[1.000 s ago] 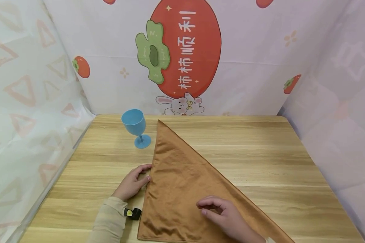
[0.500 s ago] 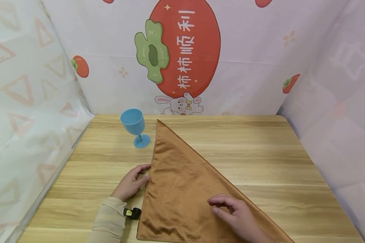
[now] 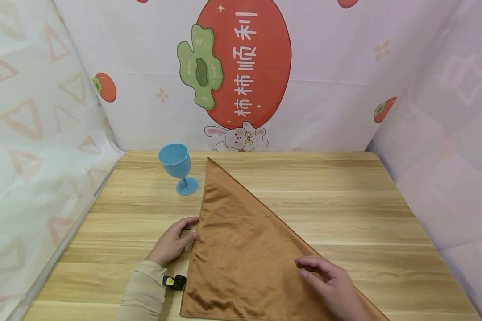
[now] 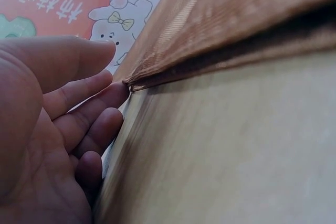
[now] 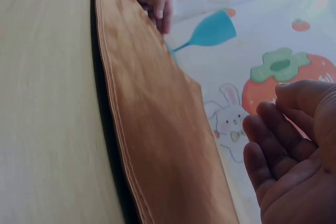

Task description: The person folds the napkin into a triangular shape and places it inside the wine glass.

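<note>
A brown satin cloth (image 3: 241, 249), folded into a triangle, lies on the wooden table with one point toward the back. My left hand (image 3: 173, 240) rests at its left edge; in the left wrist view a fingertip touches the cloth's edge (image 4: 173, 72) while the thumb stands apart from it. Over the lower right part of the cloth is my right hand (image 3: 329, 283), fingers loosely bent and nothing between them. The right wrist view shows this hand (image 5: 294, 150) apart from the cloth, thumb and fingers separated.
A blue goblet (image 3: 176, 162) stands upright at the back left, close to the cloth's far point. Bare tabletop (image 3: 345, 196) lies right of the cloth. Printed sheets hang behind the table and along both sides. A black strap device (image 3: 176, 281) sits on the left wrist.
My right hand has moved to the right over the cloth, toward its slanted edge. The left hand and the cloth stay where they were.
</note>
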### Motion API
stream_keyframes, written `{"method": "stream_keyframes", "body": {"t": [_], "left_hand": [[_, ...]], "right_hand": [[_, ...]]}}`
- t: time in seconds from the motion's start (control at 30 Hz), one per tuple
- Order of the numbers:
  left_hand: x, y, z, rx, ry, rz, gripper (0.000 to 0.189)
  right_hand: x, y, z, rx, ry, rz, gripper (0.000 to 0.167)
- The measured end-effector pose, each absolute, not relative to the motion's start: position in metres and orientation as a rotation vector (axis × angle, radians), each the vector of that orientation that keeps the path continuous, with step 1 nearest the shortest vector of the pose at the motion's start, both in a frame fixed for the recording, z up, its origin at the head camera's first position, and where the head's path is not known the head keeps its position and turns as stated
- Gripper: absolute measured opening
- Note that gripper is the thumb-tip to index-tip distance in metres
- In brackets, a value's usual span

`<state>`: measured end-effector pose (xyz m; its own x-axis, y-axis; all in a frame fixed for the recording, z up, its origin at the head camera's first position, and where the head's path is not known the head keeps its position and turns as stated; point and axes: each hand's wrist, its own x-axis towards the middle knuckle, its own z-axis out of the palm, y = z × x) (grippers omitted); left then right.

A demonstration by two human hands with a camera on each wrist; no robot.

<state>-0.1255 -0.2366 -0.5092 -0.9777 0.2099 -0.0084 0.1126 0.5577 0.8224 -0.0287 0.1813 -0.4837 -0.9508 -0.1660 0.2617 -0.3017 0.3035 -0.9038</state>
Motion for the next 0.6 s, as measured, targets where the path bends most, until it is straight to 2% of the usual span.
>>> {"method": "stream_keyframes", "body": {"t": [0.6], "left_hand": [[-0.125, -0.238, -0.509, 0.292, 2.701, 1.396, 0.046]], "right_hand": [[-0.027, 0.211, -0.483, 0.211, -2.524, 1.495, 0.025]]}}
